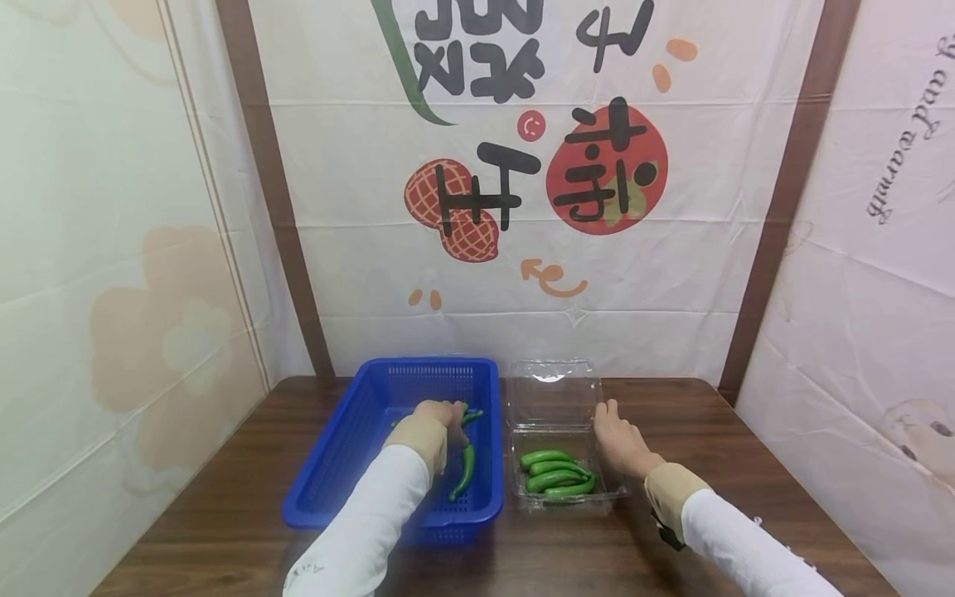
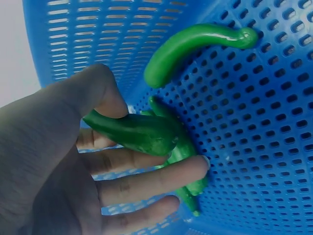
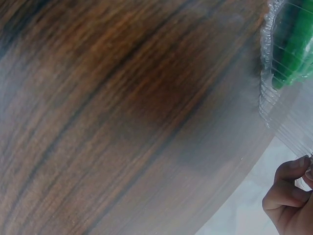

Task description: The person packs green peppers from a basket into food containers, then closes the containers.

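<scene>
In the left wrist view the left hand (image 2: 122, 171) pinches a green pepper (image 2: 142, 133) between thumb and fingers, inside the blue basket (image 2: 254, 122). Beneath it lie several more green peppers, and a curved one (image 2: 195, 41) rests apart on the basket floor. The right hand (image 1: 622, 439) holds the right edge of an open clear plastic box (image 1: 555, 400), where its lid and base meet. Several green peppers (image 1: 555, 478) lie side by side in the box's base. In the right wrist view, the right hand's (image 3: 291, 196) curled fingers grip the clear plastic edge.
The basket (image 1: 298, 506) stands on a brown wood-grain table (image 1: 716, 464), directly left of the box. White printed cloth (image 1: 358, 249) hangs behind the table and at both sides.
</scene>
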{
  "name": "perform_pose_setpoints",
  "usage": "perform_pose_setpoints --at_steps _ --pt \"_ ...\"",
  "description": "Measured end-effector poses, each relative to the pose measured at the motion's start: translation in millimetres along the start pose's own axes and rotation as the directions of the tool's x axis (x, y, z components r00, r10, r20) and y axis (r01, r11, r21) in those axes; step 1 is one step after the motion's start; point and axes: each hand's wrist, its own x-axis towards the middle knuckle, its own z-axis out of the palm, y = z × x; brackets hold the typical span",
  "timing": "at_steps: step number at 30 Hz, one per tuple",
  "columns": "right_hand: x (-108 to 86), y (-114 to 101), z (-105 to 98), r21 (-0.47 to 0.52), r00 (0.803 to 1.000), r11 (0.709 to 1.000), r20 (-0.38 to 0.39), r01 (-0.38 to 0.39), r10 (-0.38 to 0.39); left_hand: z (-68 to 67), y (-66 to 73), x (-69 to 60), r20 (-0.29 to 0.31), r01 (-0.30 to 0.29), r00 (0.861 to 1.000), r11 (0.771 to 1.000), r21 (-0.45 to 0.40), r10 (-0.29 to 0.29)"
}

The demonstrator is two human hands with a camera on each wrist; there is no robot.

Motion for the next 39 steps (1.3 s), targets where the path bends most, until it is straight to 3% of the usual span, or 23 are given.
perform_pose_setpoints --at_steps 6,10,17,26,30,33,39 --pt "-1.4 -1.2 -1.4 0.008 1.0 1.0 0.015 -0.001 0.001 -5.1 -1.0 6.6 -0.023 -0.028 0.999 1.0 -0.004 0.028" --pt "-1.3 -1.1 -1.0 0.004 1.0 1.0 0.018 0.0 -0.001 -15.1 0.8 7.4 -0.003 -0.029 1.0 0.999 -0.042 0.029" --pt "-2.8 -0.9 -1.3 0.028 1.0 1.0 0.011 0.015 -0.016 -29.7 9.1 5.3 -0.006 -0.054 0.999 0.997 -0.054 0.054" --pt "-0.7 0.9 -0.6 0.013 1.0 1.0 0.028 0.003 -0.004 -34.5 22.3 9.5 -0.015 -0.117 0.993 0.991 -0.067 0.116" --pt "-0.3 1.7 -0.1 0.016 0.999 1.0 0.036 -0.003 0.003 -32.3 31.5 15.0 -0.062 -0.205 0.977 0.979 -0.017 0.204" --pt "0.0 2.1 0.3 0.019 0.999 1.0 0.033 -0.002 0.002 -31.5 39.7 20.2 -0.111 -0.279 0.953 0.959 0.05 0.283" --pt "2.3 3.2 1.7 0.028 1.0 1.0 0.029 -0.01 0.009 -25.5 52.3 31.5 -0.141 -0.359 0.915 0.922 0.146 0.378"
